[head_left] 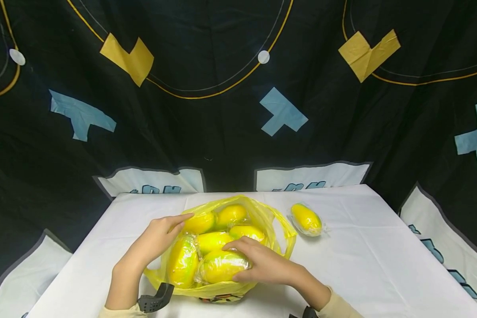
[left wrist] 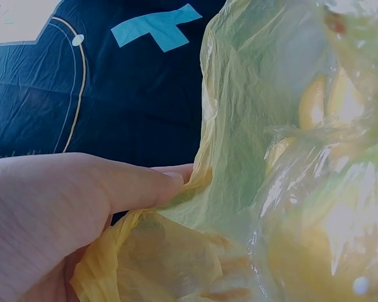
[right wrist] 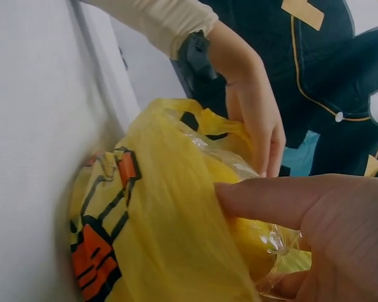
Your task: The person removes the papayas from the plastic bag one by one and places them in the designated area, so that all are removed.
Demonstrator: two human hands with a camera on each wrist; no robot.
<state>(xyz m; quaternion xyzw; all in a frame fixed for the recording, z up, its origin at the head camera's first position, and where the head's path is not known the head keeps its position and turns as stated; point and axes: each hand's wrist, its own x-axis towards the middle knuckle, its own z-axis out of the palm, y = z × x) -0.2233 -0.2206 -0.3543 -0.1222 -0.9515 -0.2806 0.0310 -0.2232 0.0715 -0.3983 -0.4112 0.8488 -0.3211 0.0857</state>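
Observation:
A yellow plastic bag [head_left: 222, 289] stands with its mouth wide, holding several yellow mangoes, some visibly wrapped in clear film. My left hand [head_left: 157, 240] pinches the bag's left rim between thumb and fingers; in the left wrist view the thumb [left wrist: 145, 189] presses the thin plastic. At the bag's front right, my right hand [head_left: 258, 260] grips a film-wrapped mango [head_left: 222, 266], thumb on the near side and fingers over the top. In the right wrist view, that mango [right wrist: 252, 242] shows between thumb and fingers, partly behind the bag's wall. Another wrapped mango [head_left: 181, 260] lies upright beside it.
One wrapped mango [head_left: 306, 219] lies outside the bag on the white table [head_left: 365, 265], to the right. The bag's loose handle [head_left: 288, 234] droops on that side. A dark patterned curtain [head_left: 206, 145] hangs behind the table's far edge.

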